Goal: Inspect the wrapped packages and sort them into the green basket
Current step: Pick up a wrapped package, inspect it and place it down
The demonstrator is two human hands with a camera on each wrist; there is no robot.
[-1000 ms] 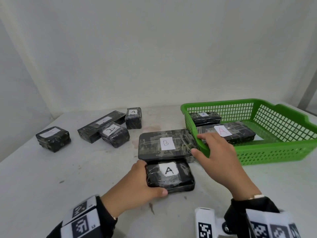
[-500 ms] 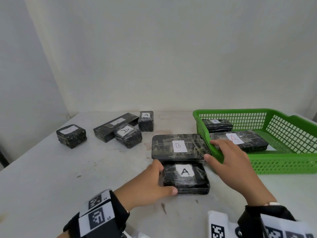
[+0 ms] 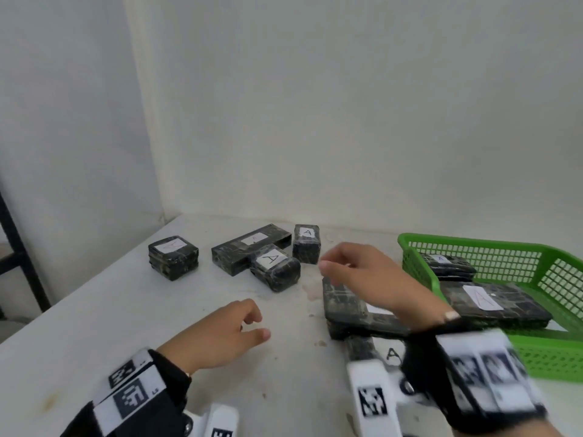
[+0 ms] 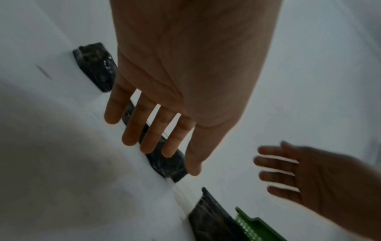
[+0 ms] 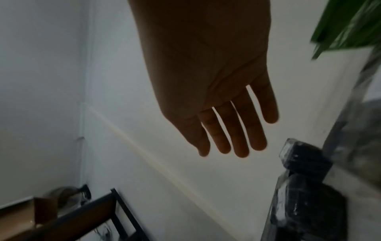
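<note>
Several black wrapped packages with white labels lie on the white table. My left hand [image 3: 255,323] hovers over bare table, fingers relaxed, holding nothing; the left wrist view shows its fingers [image 4: 148,133] straight. My right hand [image 3: 328,269] reaches left above the flat package [image 3: 344,301], empty, its fingers [image 5: 237,138] spread. A small package marked A [image 3: 362,348] lies mostly hidden under my right wrist. The green basket [image 3: 410,244] at the right holds a large A package [image 3: 492,301] and a small one [image 3: 448,266].
At the far left lie a square package [image 3: 173,257], a long package [image 3: 252,244], a rounded A package [image 3: 274,266] and an upright A package [image 3: 306,244]. White walls close the table's back and left. A dark frame [image 3: 19,247] stands beyond the left edge.
My left hand let go of the small A package and moved left. My right hand left the basket rim and swung up and left. The head view turned left.
</note>
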